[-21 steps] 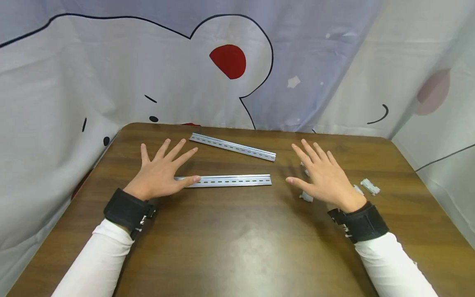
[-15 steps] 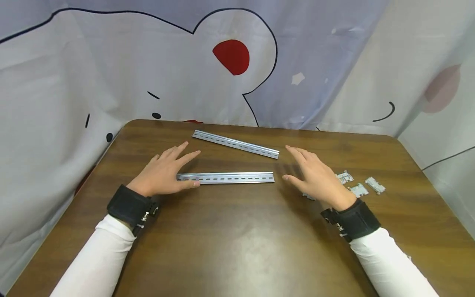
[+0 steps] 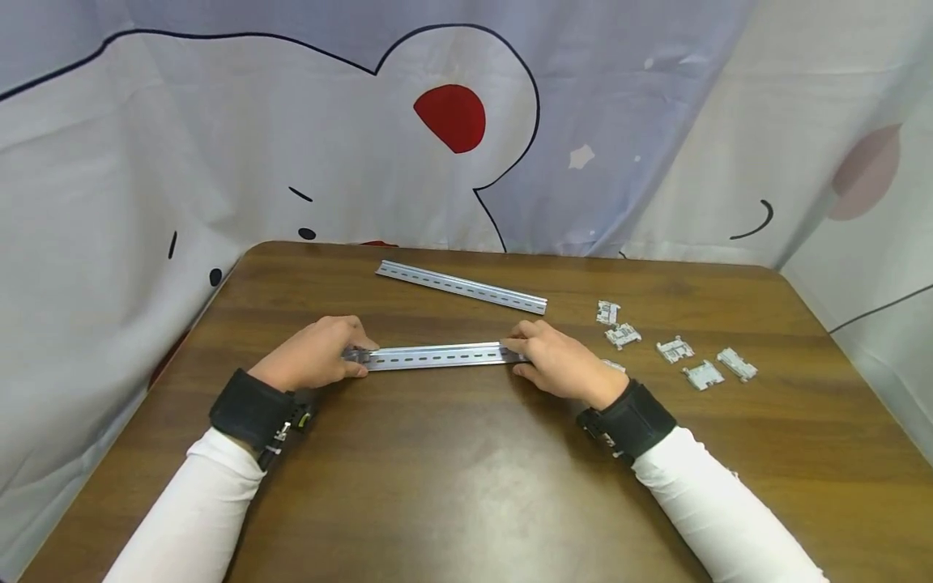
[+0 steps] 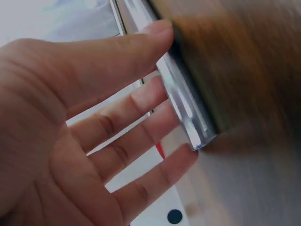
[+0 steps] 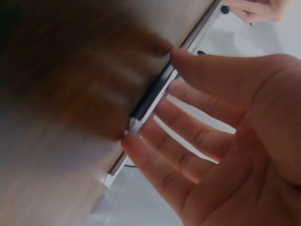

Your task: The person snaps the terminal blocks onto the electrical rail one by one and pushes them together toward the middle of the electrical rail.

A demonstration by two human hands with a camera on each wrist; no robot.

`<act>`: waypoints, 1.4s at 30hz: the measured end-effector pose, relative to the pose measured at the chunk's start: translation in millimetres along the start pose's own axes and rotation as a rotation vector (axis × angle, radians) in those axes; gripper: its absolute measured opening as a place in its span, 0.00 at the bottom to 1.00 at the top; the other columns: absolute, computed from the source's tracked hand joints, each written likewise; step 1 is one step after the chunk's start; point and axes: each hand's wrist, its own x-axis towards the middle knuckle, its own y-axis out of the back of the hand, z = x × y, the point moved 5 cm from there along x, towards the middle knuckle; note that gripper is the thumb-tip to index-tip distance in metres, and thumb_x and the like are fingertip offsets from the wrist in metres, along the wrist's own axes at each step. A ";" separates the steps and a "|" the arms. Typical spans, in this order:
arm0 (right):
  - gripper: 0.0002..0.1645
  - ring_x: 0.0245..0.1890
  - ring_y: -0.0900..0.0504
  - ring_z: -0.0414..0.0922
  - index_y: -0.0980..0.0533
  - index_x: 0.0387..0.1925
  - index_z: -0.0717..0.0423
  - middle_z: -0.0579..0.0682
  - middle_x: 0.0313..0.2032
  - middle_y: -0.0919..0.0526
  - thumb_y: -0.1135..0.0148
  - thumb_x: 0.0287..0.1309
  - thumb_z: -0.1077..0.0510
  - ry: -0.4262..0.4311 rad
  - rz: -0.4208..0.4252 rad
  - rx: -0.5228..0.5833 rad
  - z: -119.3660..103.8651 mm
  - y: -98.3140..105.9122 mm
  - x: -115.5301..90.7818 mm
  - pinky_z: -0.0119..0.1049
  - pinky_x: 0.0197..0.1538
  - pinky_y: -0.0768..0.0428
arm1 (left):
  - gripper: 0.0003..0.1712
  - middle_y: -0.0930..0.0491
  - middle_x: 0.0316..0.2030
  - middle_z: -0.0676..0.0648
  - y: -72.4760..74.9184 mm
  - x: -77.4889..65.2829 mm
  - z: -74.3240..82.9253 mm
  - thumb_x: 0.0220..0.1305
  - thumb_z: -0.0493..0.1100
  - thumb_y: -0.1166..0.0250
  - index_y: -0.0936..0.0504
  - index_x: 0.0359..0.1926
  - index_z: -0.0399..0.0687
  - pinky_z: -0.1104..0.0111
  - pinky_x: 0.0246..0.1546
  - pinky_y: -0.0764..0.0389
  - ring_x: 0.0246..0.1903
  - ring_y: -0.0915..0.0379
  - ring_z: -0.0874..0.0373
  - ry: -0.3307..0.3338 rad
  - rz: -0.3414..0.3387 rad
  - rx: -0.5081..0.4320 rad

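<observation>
A slotted metal DIN rail [image 3: 437,356] lies crosswise near the middle of the wooden table, held at both ends. My left hand [image 3: 317,354] grips its left end, with the thumb on the near edge and the fingers on the far edge. In the left wrist view the rail's end [image 4: 186,101] shows between thumb and fingertips. My right hand [image 3: 560,363] pinches the right end, covering it in the head view. The right wrist view shows that end of the rail [image 5: 149,101] between thumb and fingers.
A second DIN rail [image 3: 462,287] lies slanted behind the held one. Several small pale terminal-block-like pieces [image 3: 675,350] are scattered to the right, one partly hidden behind my right hand. A printed curtain [image 3: 328,138] hangs along the table's back edge.
My right hand has come left and down from above the pale pieces onto the rail's right end. My spread left fingers have closed around its left end.
</observation>
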 end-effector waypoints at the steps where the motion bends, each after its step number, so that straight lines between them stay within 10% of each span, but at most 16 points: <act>1: 0.24 0.48 0.20 0.51 0.20 0.57 0.59 0.56 0.48 0.19 0.30 0.57 0.61 0.003 0.011 -0.015 -0.7 0.1 -3.4 0.42 0.47 0.20 | 0.19 0.18 0.38 0.44 -2.0 0.2 2.6 0.53 0.39 0.25 0.12 0.48 0.44 0.63 0.36 0.23 0.36 0.22 0.52 -0.011 -0.013 -0.009; 9: 0.19 0.35 0.19 0.43 0.14 0.47 0.53 0.48 0.37 0.18 0.25 0.50 0.58 -0.059 -0.025 0.002 -5.0 11.5 -55.5 0.37 0.35 0.21 | 0.23 0.20 0.31 0.48 -17.1 -4.3 45.0 0.48 0.43 0.21 0.12 0.48 0.44 0.75 0.28 0.33 0.28 0.35 0.61 -0.138 -0.092 -0.071; 18: 0.16 0.36 0.16 0.44 0.13 0.37 0.49 0.44 0.36 0.15 0.20 0.40 0.57 -0.175 -0.139 0.071 14.2 28.6 -108.8 0.37 0.36 0.20 | 0.23 0.20 0.32 0.49 -35.5 0.4 99.6 0.49 0.44 0.22 0.12 0.48 0.45 0.75 0.29 0.28 0.29 0.26 0.59 -0.237 -0.083 -0.147; 29: 0.09 0.28 0.17 0.40 0.14 0.32 0.54 0.45 0.28 0.12 0.25 0.49 0.54 -0.317 -0.096 0.122 51.4 37.6 -106.7 0.35 0.33 0.22 | 0.23 0.19 0.35 0.48 -38.2 17.7 114.9 0.50 0.45 0.22 0.12 0.49 0.46 0.69 0.35 0.24 0.36 0.23 0.54 -0.172 -0.056 -0.159; 33: 0.17 0.18 0.33 0.38 0.24 0.18 0.55 0.42 0.15 0.29 0.30 0.56 0.52 -0.407 -0.017 0.100 63.5 33.9 -99.1 0.31 0.24 0.36 | 0.25 0.20 0.36 0.48 -38.8 19.6 115.5 0.50 0.44 0.23 0.14 0.52 0.46 0.70 0.34 0.25 0.36 0.24 0.55 -0.150 -0.064 -0.170; 42: 0.25 0.36 0.19 0.52 0.23 0.42 0.67 0.60 0.36 0.16 0.26 0.51 0.51 -0.511 -0.016 0.137 76.4 23.0 -99.0 0.45 0.39 0.23 | 0.25 0.20 0.37 0.48 -44.3 24.9 121.6 0.51 0.44 0.23 0.14 0.52 0.46 0.70 0.34 0.26 0.37 0.24 0.55 -0.138 -0.073 -0.172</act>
